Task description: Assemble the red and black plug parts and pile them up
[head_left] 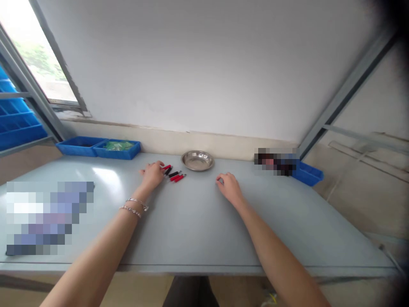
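My left hand (152, 175) rests on the table with its fingers curled at a red rod (167, 167), part of which is hidden by the fingertips. Beside it lie a black rod (168, 171), another black rod (174, 174) and red rods (178, 178), small and thin with metallic-looking ends. Their exact kind is too small to tell. To the right, my right hand (230, 187) lies on the tabletop, loosely curved, with a gap at the thumb and nothing visible in it. A shiny round metal dish (197, 168) stands beyond and between the hands.
Blue trays (123, 154) line the back left, one holding something in green plastic. A blue bin (308, 172) and a blurred-out item stand at the back right. A pixelated object (51, 219) lies on the left of the grey table (191, 230). Metal posts rise at both sides.
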### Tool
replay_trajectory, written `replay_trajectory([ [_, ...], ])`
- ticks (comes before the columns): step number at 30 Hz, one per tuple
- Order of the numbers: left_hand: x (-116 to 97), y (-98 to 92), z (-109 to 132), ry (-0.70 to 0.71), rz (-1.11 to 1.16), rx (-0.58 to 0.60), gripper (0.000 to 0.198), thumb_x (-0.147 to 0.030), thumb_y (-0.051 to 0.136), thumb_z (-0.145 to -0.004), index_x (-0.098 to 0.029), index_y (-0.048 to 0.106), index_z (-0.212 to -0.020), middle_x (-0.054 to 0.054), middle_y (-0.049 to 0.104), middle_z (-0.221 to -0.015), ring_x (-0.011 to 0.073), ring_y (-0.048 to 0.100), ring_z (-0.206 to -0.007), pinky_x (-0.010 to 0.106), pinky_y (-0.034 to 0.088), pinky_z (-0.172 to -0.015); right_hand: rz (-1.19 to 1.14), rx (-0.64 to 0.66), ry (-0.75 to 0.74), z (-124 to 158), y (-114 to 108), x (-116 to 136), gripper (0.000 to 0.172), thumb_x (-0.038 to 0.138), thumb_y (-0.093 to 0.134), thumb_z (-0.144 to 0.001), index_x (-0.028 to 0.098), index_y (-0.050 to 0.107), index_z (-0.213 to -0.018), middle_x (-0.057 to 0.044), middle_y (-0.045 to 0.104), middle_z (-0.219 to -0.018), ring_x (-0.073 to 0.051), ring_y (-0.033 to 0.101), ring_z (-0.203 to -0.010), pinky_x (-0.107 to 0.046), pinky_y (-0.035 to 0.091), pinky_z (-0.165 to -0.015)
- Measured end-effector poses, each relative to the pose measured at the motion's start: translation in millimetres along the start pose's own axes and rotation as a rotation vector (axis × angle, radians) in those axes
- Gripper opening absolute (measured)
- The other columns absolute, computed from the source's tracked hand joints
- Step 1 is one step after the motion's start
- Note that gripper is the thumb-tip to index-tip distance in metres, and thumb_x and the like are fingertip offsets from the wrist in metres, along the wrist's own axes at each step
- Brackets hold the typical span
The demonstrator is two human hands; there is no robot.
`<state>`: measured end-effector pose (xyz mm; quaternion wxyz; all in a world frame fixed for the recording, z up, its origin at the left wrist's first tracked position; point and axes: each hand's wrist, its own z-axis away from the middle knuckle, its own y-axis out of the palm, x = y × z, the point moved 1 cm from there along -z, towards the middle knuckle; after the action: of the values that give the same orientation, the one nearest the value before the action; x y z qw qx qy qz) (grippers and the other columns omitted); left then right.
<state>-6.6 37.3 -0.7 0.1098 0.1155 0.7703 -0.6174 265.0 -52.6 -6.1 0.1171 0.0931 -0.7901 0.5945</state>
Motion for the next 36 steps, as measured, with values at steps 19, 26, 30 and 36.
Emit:
replay_trajectory([
  [19,-19,4.8,-5,0.045,0.169,0.176,0.021,-0.017,0.043,-0.077,-0.018,0.06,-0.088,0.009,0.065,-0.092,0.024,0.056,-0.089,0.035,0.042,-0.074,-0.036,0.02,-0.038,-3,5,-4,0.014,0.02,0.049,-0.079,0.019,0.062,-0.085,-0.006,0.055,-0.08,-0.016,0.051,-0.081,-0.026,0.037,-0.074],
  [26,-22,4.0,-1,0.114,0.274,0.085,0.018,-0.015,0.041,-0.078,-0.016,0.057,-0.086,0.009,0.064,-0.09,0.0209,0.056,-0.082,0.034,0.044,-0.073,-0.043,0.025,-0.042,0,1,-1,0.014,0.018,0.049,-0.079,0.017,0.062,-0.084,-0.006,0.055,-0.077,-0.016,0.051,-0.081,-0.026,0.037,-0.073],
  [30,-27,3.3,0,0.135,0.357,0.065,0.012,-0.017,0.042,-0.078,-0.018,0.054,-0.081,0.007,0.064,-0.087,0.0192,0.056,-0.08,0.035,0.046,-0.074,-0.047,0.028,-0.042,0,0,-1,0.015,0.017,0.048,-0.079,0.017,0.062,-0.085,-0.006,0.055,-0.078,-0.016,0.051,-0.081,-0.025,0.037,-0.072],
  [36,-30,11.1,-3,0.154,0.457,0.089,0.01,-0.019,0.044,-0.077,-0.019,0.053,-0.081,0.004,0.064,-0.082,0.0167,0.057,-0.077,0.035,0.047,-0.076,-0.04,0.017,-0.032,-2,2,-2,0.014,0.02,0.049,-0.079,0.018,0.062,-0.084,-0.006,0.055,-0.079,-0.016,0.051,-0.079,-0.025,0.037,-0.072],
])
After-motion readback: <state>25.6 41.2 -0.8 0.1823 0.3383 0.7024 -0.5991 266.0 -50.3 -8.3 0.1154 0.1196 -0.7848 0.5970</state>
